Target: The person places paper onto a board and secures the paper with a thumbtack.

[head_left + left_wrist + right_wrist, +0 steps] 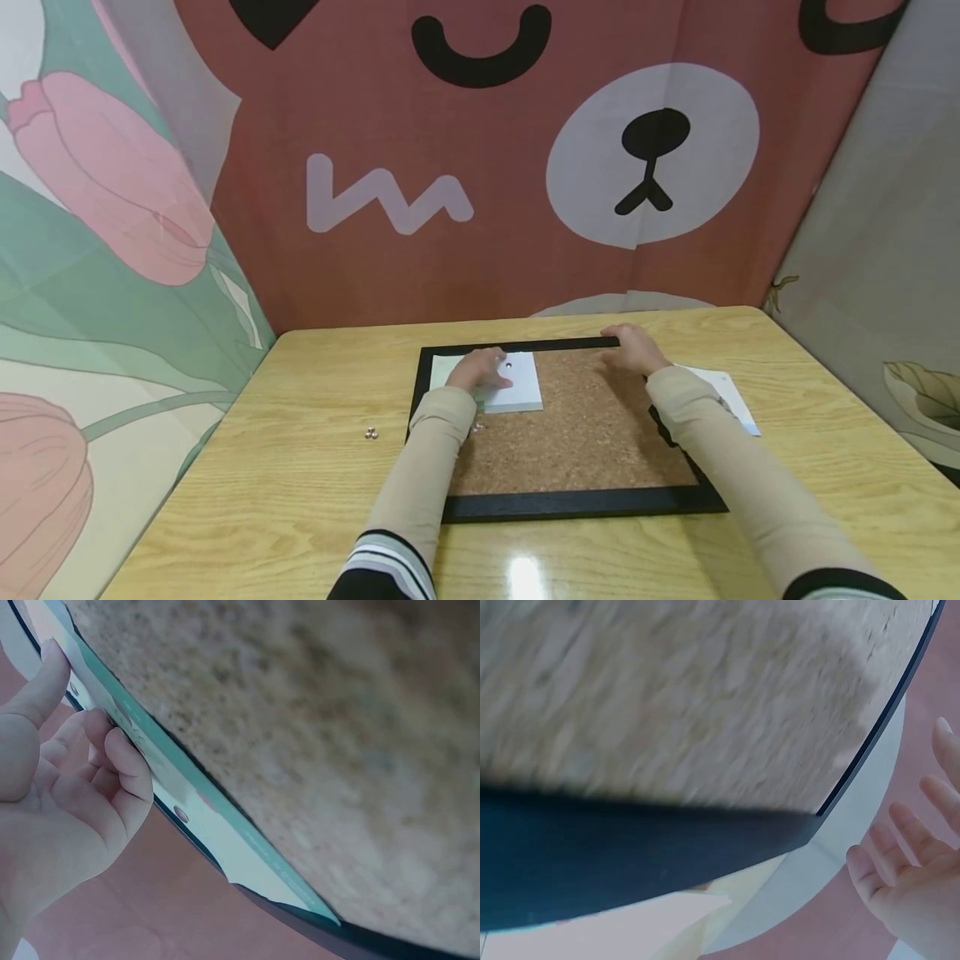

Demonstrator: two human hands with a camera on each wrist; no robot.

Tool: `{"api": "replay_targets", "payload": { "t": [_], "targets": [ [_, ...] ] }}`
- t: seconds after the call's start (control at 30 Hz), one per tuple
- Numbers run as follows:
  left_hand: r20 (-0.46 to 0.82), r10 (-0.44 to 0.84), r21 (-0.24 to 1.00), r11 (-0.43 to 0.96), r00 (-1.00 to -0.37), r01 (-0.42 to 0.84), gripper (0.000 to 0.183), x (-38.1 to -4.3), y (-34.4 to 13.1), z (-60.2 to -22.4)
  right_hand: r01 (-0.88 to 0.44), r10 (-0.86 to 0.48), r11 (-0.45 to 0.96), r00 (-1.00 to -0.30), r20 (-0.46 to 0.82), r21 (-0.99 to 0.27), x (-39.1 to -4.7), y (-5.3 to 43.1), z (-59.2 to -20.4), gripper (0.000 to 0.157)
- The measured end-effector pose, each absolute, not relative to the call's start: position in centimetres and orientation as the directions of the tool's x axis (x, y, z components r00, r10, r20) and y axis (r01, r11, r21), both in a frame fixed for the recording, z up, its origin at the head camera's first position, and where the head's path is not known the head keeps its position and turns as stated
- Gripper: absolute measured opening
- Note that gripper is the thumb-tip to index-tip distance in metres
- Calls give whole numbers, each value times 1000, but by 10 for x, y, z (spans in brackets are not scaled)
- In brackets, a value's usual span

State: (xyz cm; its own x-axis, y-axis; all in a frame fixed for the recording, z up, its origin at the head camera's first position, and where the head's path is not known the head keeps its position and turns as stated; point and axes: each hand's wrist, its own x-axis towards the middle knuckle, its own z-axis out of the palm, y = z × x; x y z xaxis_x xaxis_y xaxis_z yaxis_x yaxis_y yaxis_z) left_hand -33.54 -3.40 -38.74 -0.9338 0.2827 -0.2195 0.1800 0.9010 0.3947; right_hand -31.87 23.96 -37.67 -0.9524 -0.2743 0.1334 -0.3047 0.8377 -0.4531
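A cork board (585, 442) with a black frame (570, 503) lies on the table. On its upper left part are a pale green card (444, 367) and a white card (528, 387), which bears a small metal pin (508, 365). My left hand (480, 369) rests on the cards, fingers loosely bent; in the left wrist view a shiny pin (181, 814) sits beside it. Whether the fingertips hide anything is unclear. At the board's upper right corner is my right hand (636, 350), its fingers (889, 844) spread and holding nothing. I cannot tell whether it touches the frame.
A few small metal pins (371, 433) lie on the table (315, 500) left of the board. More small pins (477, 427) show near my left wrist. A white sheet (727, 396) lies to the right, partly behind my right forearm. A printed cloth (480, 275) hangs behind the table.
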Motion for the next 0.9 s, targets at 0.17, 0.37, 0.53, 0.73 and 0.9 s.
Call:
{"api": "replay_targets", "payload": {
  "t": [0.17, 0.37, 0.53, 0.73, 0.9],
  "targets": [
    [-231, 274, 385, 907, -933, 171, 63, -335, -33, -387, -281, -252, 844, -960, 124, -457, -319, 253, -377, 46],
    [-225, 272, 380, 909, -936, 172, 63, -337, -33, -388, -262, -221, 859, -965, 142, -440, -320, 264, -375, 47],
    [-220, 278, 375, 909, -935, 182, 62, -337, -34, -388, -272, -227, 867, -962, 154, -418, -317, 272, -374, 46],
    [-218, 279, 368, 911, -935, 186, 62, -337, -34, -387, -251, -205, 874, -967, 152, -416, -313, 281, -375, 48],
    [-219, 295, 379, 904, -930, 198, 61, -336, -34, -386, -233, -190, 890, -971, 145, -393, -309, 288, -379, 47]
  ]
}}
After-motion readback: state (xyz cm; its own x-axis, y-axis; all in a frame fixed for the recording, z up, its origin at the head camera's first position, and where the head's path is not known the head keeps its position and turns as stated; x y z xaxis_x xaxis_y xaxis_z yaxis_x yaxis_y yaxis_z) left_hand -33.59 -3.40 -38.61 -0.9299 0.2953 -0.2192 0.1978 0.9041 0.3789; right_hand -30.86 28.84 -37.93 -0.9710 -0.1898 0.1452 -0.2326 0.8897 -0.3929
